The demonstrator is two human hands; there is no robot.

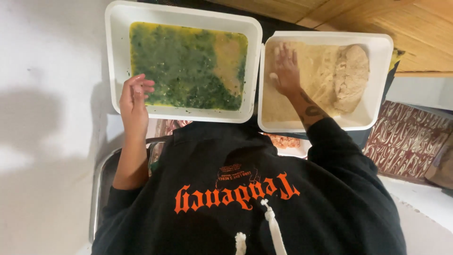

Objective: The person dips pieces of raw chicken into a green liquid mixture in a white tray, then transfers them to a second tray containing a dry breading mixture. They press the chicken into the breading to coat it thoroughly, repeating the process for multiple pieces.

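Two white rectangular tubs sit side by side in front of me. The left tub (113,56) holds a yellow-green egg and herb mix with a pale cutlet (229,54) lying in its right part. My left hand (134,101) hovers over that tub's near left corner, fingers loosely curled and holding nothing. The right tub (377,66) is filled with pale breadcrumbs, and a breaded cutlet (351,75) lies on its right side. My right hand (285,71) rests flat on the crumbs at the left of this tub, fingers spread.
A metal tray (101,184) lies below the left tub beside my body. A dish of raw pinkish meat (283,140) shows under the tubs. A patterned red and white surface (406,137) lies at right, wooden boards (377,19) beyond.
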